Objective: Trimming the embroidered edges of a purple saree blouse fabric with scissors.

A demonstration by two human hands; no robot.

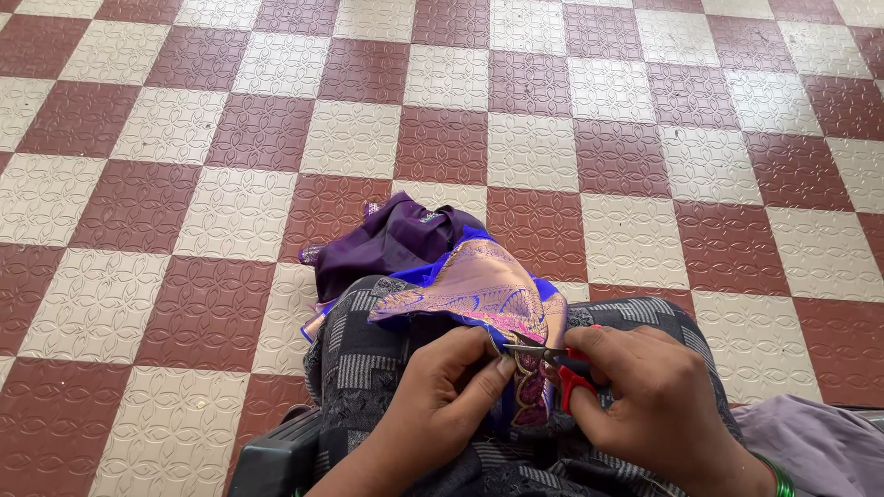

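A purple and blue cloth (405,241) with a pink-gold woven border (479,287) lies over my lap and spills onto the floor. My left hand (442,387) pinches the border's edge near the middle bottom of the view. My right hand (658,396) holds small red-handled scissors (564,368), their blades pointing left at the pinched edge. The two hands nearly touch at the scissor tips.
The floor (442,138) is a checkerboard of maroon and cream patterned tiles. My lap is covered by grey-black patterned fabric (359,359). A lilac cloth (820,442) lies at the lower right. A dark object (276,456) sits at the lower left. A green bangle (781,479) circles my right wrist.
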